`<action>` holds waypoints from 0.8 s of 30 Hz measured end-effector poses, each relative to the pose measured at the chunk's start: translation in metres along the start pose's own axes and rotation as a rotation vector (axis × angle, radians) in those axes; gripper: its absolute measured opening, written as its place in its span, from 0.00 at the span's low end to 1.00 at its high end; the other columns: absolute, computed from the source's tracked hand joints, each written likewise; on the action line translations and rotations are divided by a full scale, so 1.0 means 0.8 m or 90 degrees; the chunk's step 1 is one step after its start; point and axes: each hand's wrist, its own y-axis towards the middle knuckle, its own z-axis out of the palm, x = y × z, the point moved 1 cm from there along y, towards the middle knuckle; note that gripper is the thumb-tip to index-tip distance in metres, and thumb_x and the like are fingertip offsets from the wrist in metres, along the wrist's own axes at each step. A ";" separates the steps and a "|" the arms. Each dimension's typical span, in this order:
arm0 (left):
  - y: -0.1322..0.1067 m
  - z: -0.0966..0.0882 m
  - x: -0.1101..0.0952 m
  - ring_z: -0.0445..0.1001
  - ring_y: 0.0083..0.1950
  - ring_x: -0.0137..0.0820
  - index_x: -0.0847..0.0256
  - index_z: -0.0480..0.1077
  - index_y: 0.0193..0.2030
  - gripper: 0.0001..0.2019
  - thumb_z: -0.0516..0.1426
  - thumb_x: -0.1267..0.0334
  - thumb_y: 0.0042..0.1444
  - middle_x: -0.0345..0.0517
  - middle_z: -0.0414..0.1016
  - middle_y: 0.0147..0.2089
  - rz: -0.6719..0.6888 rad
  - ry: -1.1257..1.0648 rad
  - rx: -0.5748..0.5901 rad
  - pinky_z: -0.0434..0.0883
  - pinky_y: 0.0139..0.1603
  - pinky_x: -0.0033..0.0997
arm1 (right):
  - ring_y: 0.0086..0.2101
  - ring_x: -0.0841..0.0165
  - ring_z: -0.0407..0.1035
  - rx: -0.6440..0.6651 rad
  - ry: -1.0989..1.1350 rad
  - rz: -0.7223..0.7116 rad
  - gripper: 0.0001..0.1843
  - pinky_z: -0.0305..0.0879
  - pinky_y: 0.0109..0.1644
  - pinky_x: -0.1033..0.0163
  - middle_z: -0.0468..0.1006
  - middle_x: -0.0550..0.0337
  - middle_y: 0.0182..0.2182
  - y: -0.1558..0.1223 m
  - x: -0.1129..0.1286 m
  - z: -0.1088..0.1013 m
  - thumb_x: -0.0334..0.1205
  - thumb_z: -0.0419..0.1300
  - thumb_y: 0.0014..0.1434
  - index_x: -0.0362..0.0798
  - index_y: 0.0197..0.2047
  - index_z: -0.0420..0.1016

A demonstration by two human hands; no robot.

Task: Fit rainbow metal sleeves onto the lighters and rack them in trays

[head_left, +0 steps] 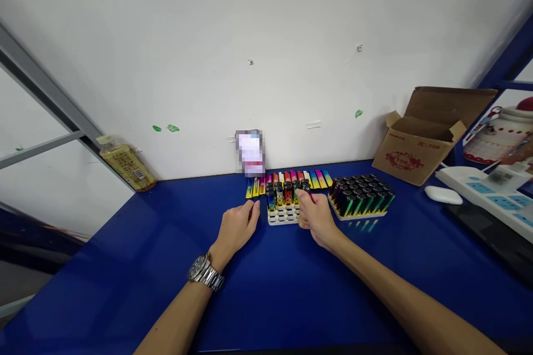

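A white slotted tray (pixel 282 216) stands on the blue table (pixel 166 266), partly filled with upright rainbow-coloured lighters (pixel 280 193). My right hand (pixel 316 217) is at the tray's right side, its fingers curled on a lighter (pixel 307 192) at the tray's edge. My left hand (pixel 239 224), with a metal watch on the wrist, rests on the table just left of the tray, fingers loosely curled; what they hold, if anything, is hidden. A row of loose lighters (pixel 291 178) lies flat behind the tray against the wall. A second tray (pixel 360 195), full of lighters, stands to the right.
An open cardboard box (pixel 425 136) stands at the back right. A white mouse (pixel 443 194) and a white power strip (pixel 487 194) lie at the right. A drink bottle (pixel 125 163) leans against the wall at the left. A small blurred card (pixel 250 152) stands against the wall.
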 end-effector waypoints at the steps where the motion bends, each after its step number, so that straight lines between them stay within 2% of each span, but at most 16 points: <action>1: 0.000 0.000 0.000 0.62 0.19 0.27 0.60 0.61 0.25 0.20 0.42 0.57 0.66 0.39 0.64 0.18 0.001 0.000 0.004 0.50 0.23 0.28 | 0.12 0.81 0.38 -0.004 0.003 -0.004 0.31 0.38 0.14 0.69 0.43 0.76 0.09 0.001 0.000 -0.001 0.56 0.64 0.46 0.52 0.13 0.46; 3: 0.000 0.000 -0.001 0.63 0.20 0.27 0.60 0.62 0.25 0.20 0.42 0.57 0.66 0.39 0.65 0.19 0.007 0.001 0.012 0.50 0.24 0.28 | 0.12 0.80 0.39 0.001 0.002 -0.019 0.32 0.39 0.14 0.69 0.44 0.75 0.10 0.003 0.001 -0.004 0.61 0.62 0.46 0.52 0.13 0.47; 5: -0.001 0.000 -0.001 0.64 0.21 0.27 0.60 0.62 0.24 0.20 0.42 0.57 0.66 0.40 0.66 0.20 0.018 0.003 0.019 0.50 0.24 0.28 | 0.13 0.79 0.41 0.036 -0.003 -0.043 0.31 0.41 0.15 0.68 0.46 0.73 0.10 0.006 0.001 -0.006 0.66 0.56 0.50 0.51 0.14 0.52; 8: -0.001 0.001 -0.004 0.65 0.21 0.27 0.60 0.61 0.24 0.20 0.43 0.57 0.66 0.41 0.67 0.20 0.034 0.002 0.026 0.51 0.25 0.28 | 0.16 0.74 0.51 0.096 -0.020 -0.095 0.30 0.52 0.19 0.67 0.57 0.67 0.14 0.008 0.001 -0.009 0.67 0.46 0.57 0.48 0.22 0.63; 10: -0.001 0.002 -0.005 0.64 0.21 0.27 0.60 0.61 0.24 0.20 0.43 0.58 0.66 0.40 0.67 0.20 0.039 0.000 0.033 0.51 0.25 0.28 | 0.21 0.71 0.59 0.127 -0.031 -0.131 0.28 0.59 0.24 0.66 0.65 0.63 0.19 0.007 0.002 -0.009 0.65 0.45 0.59 0.48 0.29 0.66; 13: -0.001 0.001 -0.006 0.65 0.21 0.27 0.60 0.61 0.24 0.19 0.43 0.58 0.65 0.41 0.68 0.20 0.037 0.000 0.035 0.50 0.25 0.28 | 0.27 0.69 0.66 0.178 -0.074 -0.168 0.25 0.64 0.31 0.64 0.72 0.59 0.27 0.004 0.002 -0.007 0.62 0.48 0.60 0.48 0.36 0.67; 17: -0.001 0.001 -0.006 0.65 0.22 0.28 0.60 0.61 0.24 0.19 0.44 0.58 0.65 0.41 0.68 0.20 0.031 0.004 0.034 0.50 0.25 0.28 | 0.30 0.68 0.70 0.198 -0.137 -0.178 0.20 0.66 0.35 0.63 0.76 0.58 0.27 0.003 0.000 -0.006 0.57 0.59 0.55 0.48 0.38 0.66; 21: 0.000 0.000 -0.004 0.65 0.21 0.28 0.60 0.61 0.23 0.19 0.44 0.58 0.65 0.41 0.68 0.20 0.022 0.013 0.035 0.49 0.24 0.29 | 0.28 0.67 0.71 0.175 -0.146 -0.170 0.19 0.67 0.33 0.62 0.77 0.60 0.26 0.006 -0.005 -0.008 0.52 0.62 0.53 0.48 0.40 0.65; 24: 0.000 0.001 -0.003 0.65 0.21 0.28 0.60 0.61 0.23 0.19 0.44 0.58 0.65 0.41 0.68 0.20 0.014 0.017 0.036 0.49 0.24 0.29 | 0.31 0.65 0.73 0.140 -0.163 -0.192 0.16 0.69 0.35 0.61 0.77 0.59 0.28 0.008 -0.008 -0.008 0.48 0.64 0.51 0.48 0.39 0.68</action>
